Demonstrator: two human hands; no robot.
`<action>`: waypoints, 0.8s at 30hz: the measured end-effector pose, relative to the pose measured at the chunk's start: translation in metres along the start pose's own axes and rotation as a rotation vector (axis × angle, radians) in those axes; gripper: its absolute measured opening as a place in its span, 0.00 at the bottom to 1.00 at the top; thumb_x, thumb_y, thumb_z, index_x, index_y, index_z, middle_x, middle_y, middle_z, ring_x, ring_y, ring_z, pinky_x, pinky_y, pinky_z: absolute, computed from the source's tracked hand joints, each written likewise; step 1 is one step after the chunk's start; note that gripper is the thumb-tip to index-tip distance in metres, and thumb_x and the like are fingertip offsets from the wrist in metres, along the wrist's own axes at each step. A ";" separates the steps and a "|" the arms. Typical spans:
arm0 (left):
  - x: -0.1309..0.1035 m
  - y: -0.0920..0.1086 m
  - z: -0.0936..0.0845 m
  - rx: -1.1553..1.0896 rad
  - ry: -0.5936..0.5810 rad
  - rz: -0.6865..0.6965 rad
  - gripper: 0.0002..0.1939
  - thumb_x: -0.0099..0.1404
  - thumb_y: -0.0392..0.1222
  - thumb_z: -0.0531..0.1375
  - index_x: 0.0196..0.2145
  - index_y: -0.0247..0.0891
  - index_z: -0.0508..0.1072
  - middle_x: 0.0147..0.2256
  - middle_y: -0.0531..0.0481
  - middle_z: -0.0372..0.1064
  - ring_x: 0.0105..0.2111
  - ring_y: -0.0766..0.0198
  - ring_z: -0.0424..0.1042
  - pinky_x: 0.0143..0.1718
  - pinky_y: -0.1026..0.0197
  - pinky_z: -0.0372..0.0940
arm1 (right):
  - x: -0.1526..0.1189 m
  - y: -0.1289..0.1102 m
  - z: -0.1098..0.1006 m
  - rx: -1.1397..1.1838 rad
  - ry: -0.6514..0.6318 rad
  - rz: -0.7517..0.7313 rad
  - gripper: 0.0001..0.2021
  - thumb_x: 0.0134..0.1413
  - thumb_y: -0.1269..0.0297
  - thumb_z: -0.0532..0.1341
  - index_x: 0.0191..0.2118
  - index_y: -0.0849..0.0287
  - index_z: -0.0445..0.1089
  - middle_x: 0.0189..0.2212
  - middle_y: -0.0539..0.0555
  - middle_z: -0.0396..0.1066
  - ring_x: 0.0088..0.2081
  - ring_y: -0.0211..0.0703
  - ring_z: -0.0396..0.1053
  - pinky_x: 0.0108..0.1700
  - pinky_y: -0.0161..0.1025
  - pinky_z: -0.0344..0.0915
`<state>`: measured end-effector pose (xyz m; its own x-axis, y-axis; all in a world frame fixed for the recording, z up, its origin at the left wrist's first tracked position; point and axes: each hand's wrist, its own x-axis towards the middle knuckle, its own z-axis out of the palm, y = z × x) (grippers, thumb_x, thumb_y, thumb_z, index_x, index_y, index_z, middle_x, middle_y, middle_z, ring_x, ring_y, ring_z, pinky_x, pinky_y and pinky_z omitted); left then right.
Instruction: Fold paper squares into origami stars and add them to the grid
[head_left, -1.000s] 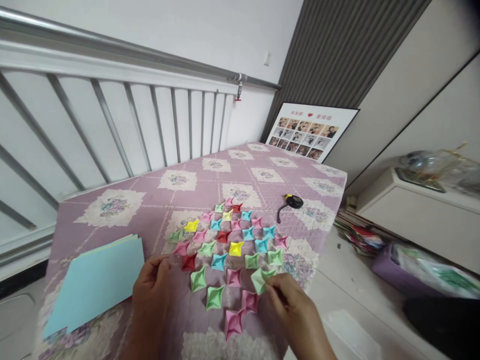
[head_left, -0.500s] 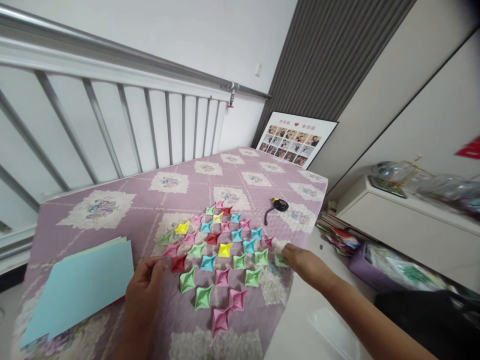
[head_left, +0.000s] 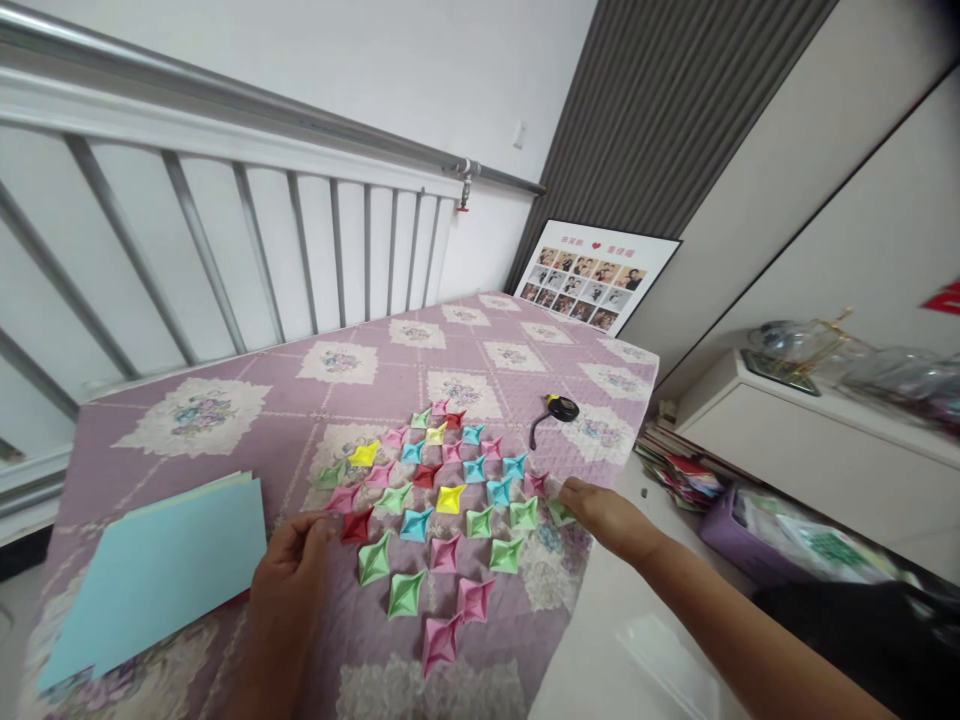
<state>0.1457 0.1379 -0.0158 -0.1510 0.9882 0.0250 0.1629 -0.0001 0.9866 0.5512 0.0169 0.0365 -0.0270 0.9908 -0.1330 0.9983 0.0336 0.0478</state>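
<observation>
Lots of little folded paper stars sit on a flowery purple cloth, all around the middle yellow star. They are pink, red, green, blue and yellow.

To the right of the middle yellow star, the right hand has its fingertips on a green star. I can't tell if this grip is pinching it or just touching it.

To the left of the middle yellow star, the left hand is curled up just beside a red star. I can't tell if its grip has anything inside.

Farther left of the middle yellow star is a pile of blue paper. Past it, up and to the right, lies a black tape measure.
</observation>
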 end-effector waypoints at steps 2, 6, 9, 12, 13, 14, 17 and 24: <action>-0.001 0.002 -0.001 0.010 -0.011 0.013 0.16 0.52 0.53 0.59 0.32 0.38 0.73 0.27 0.52 0.71 0.29 0.60 0.70 0.30 0.64 0.63 | 0.000 0.001 0.001 0.030 0.016 0.012 0.10 0.55 0.76 0.50 0.33 0.59 0.67 0.32 0.53 0.66 0.29 0.37 0.64 0.32 0.32 0.58; -0.002 0.004 -0.002 0.062 -0.006 0.044 0.16 0.53 0.54 0.58 0.31 0.38 0.73 0.27 0.52 0.72 0.30 0.60 0.70 0.31 0.63 0.63 | -0.002 0.000 0.001 0.098 0.068 0.047 0.10 0.56 0.73 0.50 0.33 0.58 0.67 0.32 0.52 0.67 0.29 0.36 0.64 0.32 0.32 0.59; -0.002 0.004 -0.002 0.070 -0.015 0.063 0.16 0.54 0.54 0.58 0.31 0.39 0.73 0.28 0.52 0.72 0.31 0.59 0.70 0.33 0.62 0.63 | -0.004 0.002 -0.001 0.152 0.133 0.094 0.10 0.56 0.70 0.50 0.30 0.57 0.67 0.30 0.51 0.67 0.27 0.37 0.65 0.31 0.33 0.60; -0.002 0.005 -0.002 0.059 -0.011 0.061 0.16 0.55 0.54 0.58 0.31 0.38 0.73 0.28 0.51 0.72 0.31 0.59 0.70 0.34 0.61 0.64 | -0.010 -0.003 -0.006 0.204 0.221 0.135 0.10 0.57 0.66 0.50 0.31 0.55 0.68 0.32 0.53 0.69 0.30 0.40 0.68 0.34 0.35 0.63; -0.002 0.005 -0.002 0.055 -0.010 0.061 0.16 0.55 0.53 0.58 0.31 0.38 0.73 0.28 0.51 0.72 0.30 0.59 0.70 0.33 0.61 0.64 | -0.012 -0.010 -0.010 0.230 0.264 0.152 0.10 0.57 0.65 0.50 0.33 0.55 0.68 0.33 0.54 0.69 0.32 0.41 0.68 0.36 0.37 0.64; -0.002 0.004 -0.002 0.047 -0.009 0.063 0.16 0.55 0.53 0.57 0.32 0.38 0.73 0.28 0.51 0.72 0.30 0.59 0.70 0.33 0.62 0.64 | -0.014 -0.021 -0.015 0.255 0.301 0.166 0.11 0.58 0.64 0.49 0.35 0.55 0.68 0.34 0.54 0.69 0.34 0.42 0.69 0.37 0.37 0.64; -0.003 0.004 -0.001 0.018 -0.027 0.082 0.15 0.57 0.52 0.57 0.32 0.38 0.73 0.28 0.52 0.71 0.31 0.60 0.70 0.33 0.62 0.64 | -0.021 -0.081 -0.039 0.593 0.506 0.261 0.10 0.58 0.58 0.53 0.32 0.55 0.68 0.29 0.52 0.70 0.31 0.42 0.69 0.35 0.37 0.65; -0.003 0.002 0.000 0.012 -0.035 0.082 0.14 0.58 0.51 0.57 0.31 0.38 0.72 0.27 0.53 0.70 0.30 0.61 0.69 0.32 0.64 0.62 | -0.042 -0.253 -0.095 1.399 0.343 -0.380 0.11 0.58 0.50 0.55 0.37 0.47 0.70 0.31 0.50 0.73 0.33 0.41 0.71 0.32 0.37 0.68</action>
<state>0.1469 0.1350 -0.0143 -0.1026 0.9897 0.1000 0.1854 -0.0797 0.9794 0.2946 -0.0203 0.1242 -0.1031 0.9403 0.3243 0.1628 0.3376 -0.9271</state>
